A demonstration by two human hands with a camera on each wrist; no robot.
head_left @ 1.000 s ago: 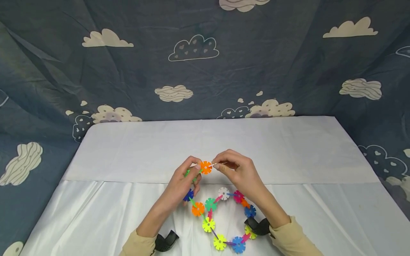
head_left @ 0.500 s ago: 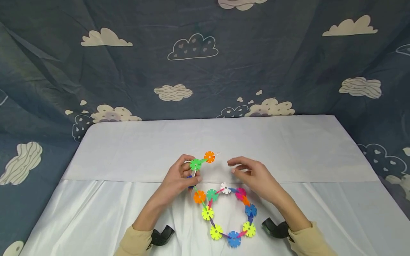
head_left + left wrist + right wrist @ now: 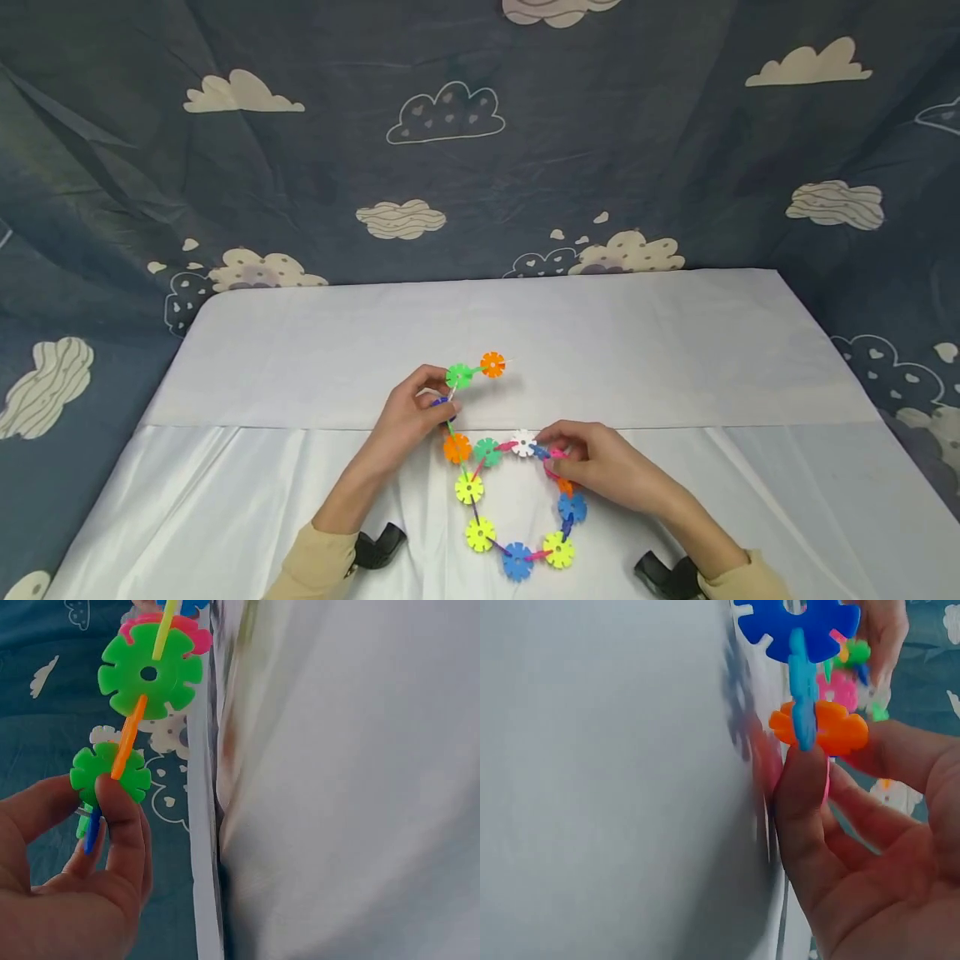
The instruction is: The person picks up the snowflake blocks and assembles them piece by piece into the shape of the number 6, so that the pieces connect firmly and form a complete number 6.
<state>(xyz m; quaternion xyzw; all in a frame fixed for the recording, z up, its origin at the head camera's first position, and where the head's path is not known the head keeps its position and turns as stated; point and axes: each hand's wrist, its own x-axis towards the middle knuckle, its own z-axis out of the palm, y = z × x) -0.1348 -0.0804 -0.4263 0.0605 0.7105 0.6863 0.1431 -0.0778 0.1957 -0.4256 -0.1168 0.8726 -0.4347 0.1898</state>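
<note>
In the head view a chain of slotted snowflake discs lies as a ring with a tail. My left hand [image 3: 408, 421] pinches the tail at a dark blue disc [image 3: 442, 407]; a green disc [image 3: 459, 376] and an orange disc [image 3: 492, 364] extend beyond it. The left wrist view shows its thumb and fingertips at a small green disc [image 3: 94, 766]. At the ring's upper right, my right hand [image 3: 611, 462] pinches around a pink disc [image 3: 555, 460], partly hidden by its fingers. In the right wrist view an orange disc [image 3: 844, 729] sits just above its thumb.
The ring's lower side has a blue disc [image 3: 517, 562] and yellow discs [image 3: 481, 534]. A white cloth [image 3: 300, 358] covers the table, with a dark cloud-print curtain [image 3: 315, 167] behind it. A black wrist strap [image 3: 380, 547] shows near the left sleeve.
My right hand has let go of the tail's thin white end piece, moved down, and taken hold of the ring's upper right. My left hand has shifted its hold to the dark blue disc.
</note>
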